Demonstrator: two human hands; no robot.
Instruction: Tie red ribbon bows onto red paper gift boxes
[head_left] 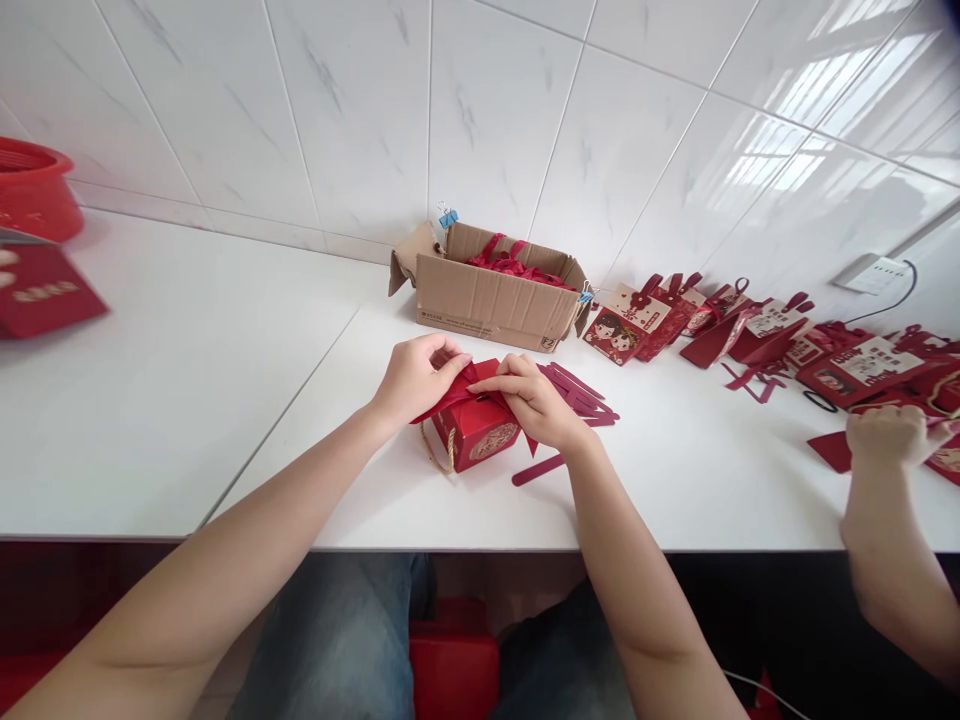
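A small red gift box (480, 435) with a gold emblem and a rope handle stands on the white table (187, 400) in front of me. My left hand (416, 377) is closed on the red ribbon (457, 392) at the box's top left. My right hand (536, 400) pinches the same ribbon at the top right. Both hands rest on the box's top. Flat dark red paper strips (581, 390) lie just right of the box, and one more strip (536, 470) lies in front of it.
An open cardboard carton (487, 300) full of red ribbons stands behind the box by the tiled wall. Finished red gift boxes (637, 320) are spread along the right. Another person's hand (889, 435) works at the far right. A red basin (34, 190) and red card (41, 290) lie far left.
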